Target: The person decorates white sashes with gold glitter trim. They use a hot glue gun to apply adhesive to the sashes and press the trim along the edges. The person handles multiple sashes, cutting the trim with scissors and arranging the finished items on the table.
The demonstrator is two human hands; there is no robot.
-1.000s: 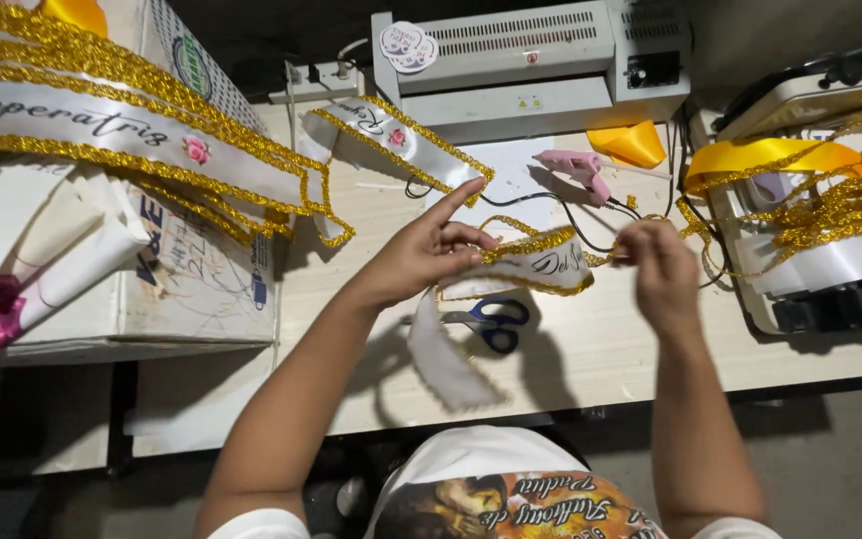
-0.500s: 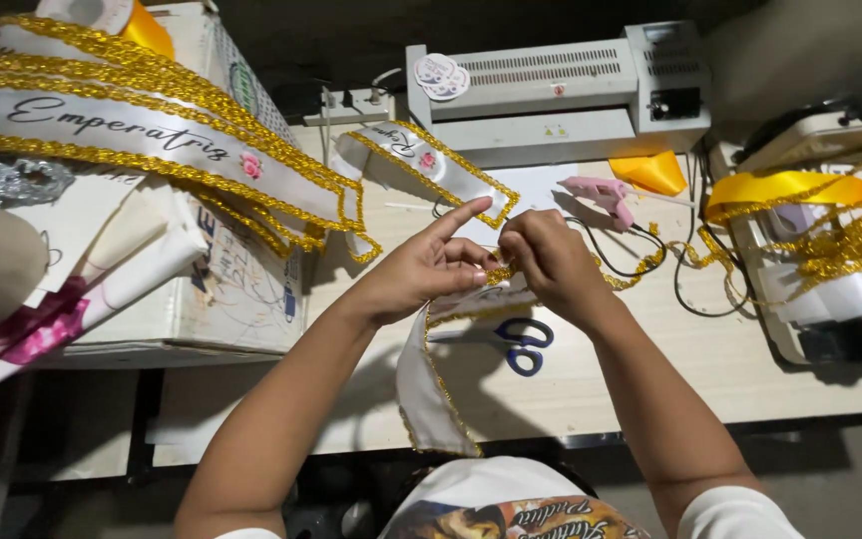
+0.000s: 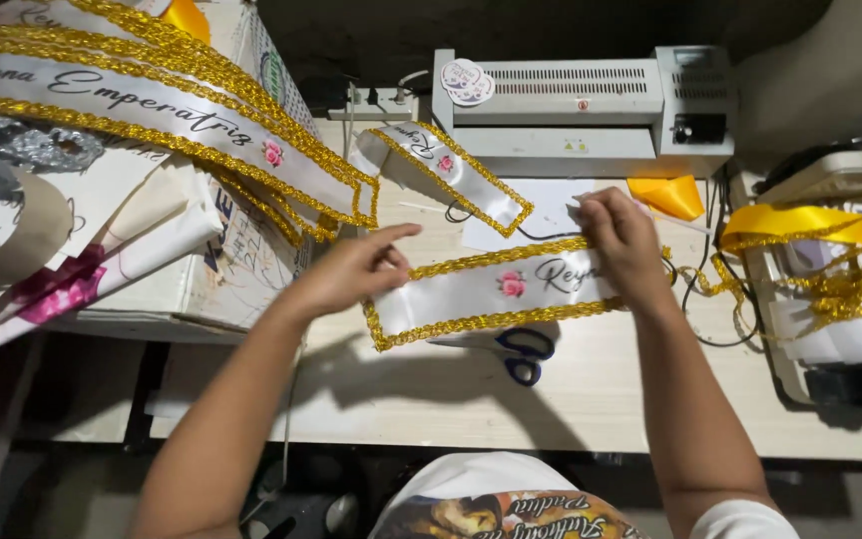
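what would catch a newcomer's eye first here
Probably the white sash with gold braid edging stretched flat at the centre of the table, the left hand on its left end and the right hand on its right. Next, the longer finished sashes draped over the box at upper left.

— Sash [image 3: 491,289] between left hand [image 3: 351,271] and right hand [image 3: 623,240]: glossy white satin cloth, smooth, edged with rough, glittering gold braid.

— Same on the second sash [image 3: 451,172] further back: shiny satin, metallic-looking gold trim. And the surface [image 3: 611,389]?

— Pale wood look, matt, fairly smooth. Scissors [image 3: 523,351] there: dark blue plastic handles, slightly glossy.

— Laminator [image 3: 581,110] at the back: grey-white plastic casing, matt, ribbed along the top.

— Yellow ribbon [image 3: 810,222] on the right: bright, glossy cloth. Loose gold braid [image 3: 855,284] below it: coarse and sparkly.

— Large sash [image 3: 132,100] top left: white satin again, sheeny, thick gold braid.
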